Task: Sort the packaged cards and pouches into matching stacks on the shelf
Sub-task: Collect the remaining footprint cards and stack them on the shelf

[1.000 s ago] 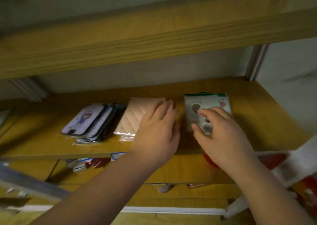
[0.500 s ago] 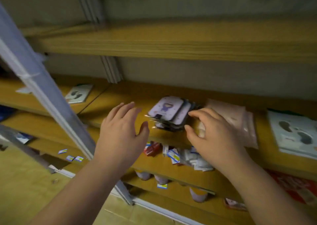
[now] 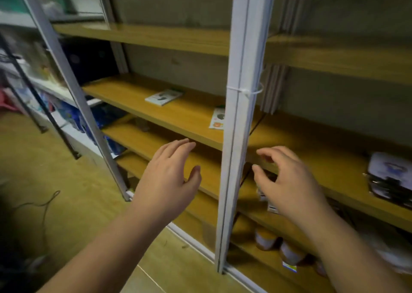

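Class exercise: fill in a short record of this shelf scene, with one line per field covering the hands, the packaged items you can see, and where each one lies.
left hand: open, holds nothing, in front of the shelf edge
right hand: fingers loosely curled, holds nothing
white post: stands between the two hands
footprint card: flat on the middle shelf, left of the post
second card: same shelf, partly hidden by the post
purple card stack: far right of that shelf

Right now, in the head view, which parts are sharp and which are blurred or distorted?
Head view: the left hand and right hand look fairly sharp; the purple card stack at the right edge is smeared by blur; the white upright post leans from wide-angle distortion and hides part of a footprint card; the corners darken.
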Demonstrator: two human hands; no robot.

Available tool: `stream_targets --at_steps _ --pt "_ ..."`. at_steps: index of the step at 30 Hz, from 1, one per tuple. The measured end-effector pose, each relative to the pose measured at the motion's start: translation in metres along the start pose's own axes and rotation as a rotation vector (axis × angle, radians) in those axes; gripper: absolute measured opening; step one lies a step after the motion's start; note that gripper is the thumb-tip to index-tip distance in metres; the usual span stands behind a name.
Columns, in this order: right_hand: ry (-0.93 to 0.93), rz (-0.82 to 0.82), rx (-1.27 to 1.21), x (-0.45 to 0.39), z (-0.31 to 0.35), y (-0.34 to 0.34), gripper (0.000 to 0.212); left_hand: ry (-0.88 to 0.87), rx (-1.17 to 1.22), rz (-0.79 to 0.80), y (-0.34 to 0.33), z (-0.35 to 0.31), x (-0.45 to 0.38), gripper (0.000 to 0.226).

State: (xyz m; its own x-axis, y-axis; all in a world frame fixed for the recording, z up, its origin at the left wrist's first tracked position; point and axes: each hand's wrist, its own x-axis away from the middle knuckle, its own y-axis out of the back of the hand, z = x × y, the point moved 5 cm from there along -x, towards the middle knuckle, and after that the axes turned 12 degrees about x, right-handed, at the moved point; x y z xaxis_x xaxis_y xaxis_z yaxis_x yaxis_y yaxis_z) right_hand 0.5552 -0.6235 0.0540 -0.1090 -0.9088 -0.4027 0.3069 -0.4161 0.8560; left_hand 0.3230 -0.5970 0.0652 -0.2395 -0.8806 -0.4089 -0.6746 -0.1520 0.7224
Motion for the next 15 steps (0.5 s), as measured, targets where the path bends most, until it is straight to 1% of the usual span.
stream_targets --at_steps 2,7,10,15 --pt "0.027 0.047 -0.013 -0.007 0.032 -0.019 0.039 0.014 0.006 -0.013 0.018 0.027 -0.004 0.058" --pt "0.109 0.089 0.002 -0.039 0.091 -0.059 0.038 0.047 0.015 -0.033 0.039 0.085 -0.024 0.057" --pt "0.14 0.11 0.022 -0.063 0.111 -0.081 0.039 0.068 0.027 -0.034 0.038 0.116 -0.04 0.058" --pt "0.122 0.064 -0.011 -0.116 0.131 -0.12 0.039 0.077 0.0 -0.012 0.035 0.161 -0.087 0.059"
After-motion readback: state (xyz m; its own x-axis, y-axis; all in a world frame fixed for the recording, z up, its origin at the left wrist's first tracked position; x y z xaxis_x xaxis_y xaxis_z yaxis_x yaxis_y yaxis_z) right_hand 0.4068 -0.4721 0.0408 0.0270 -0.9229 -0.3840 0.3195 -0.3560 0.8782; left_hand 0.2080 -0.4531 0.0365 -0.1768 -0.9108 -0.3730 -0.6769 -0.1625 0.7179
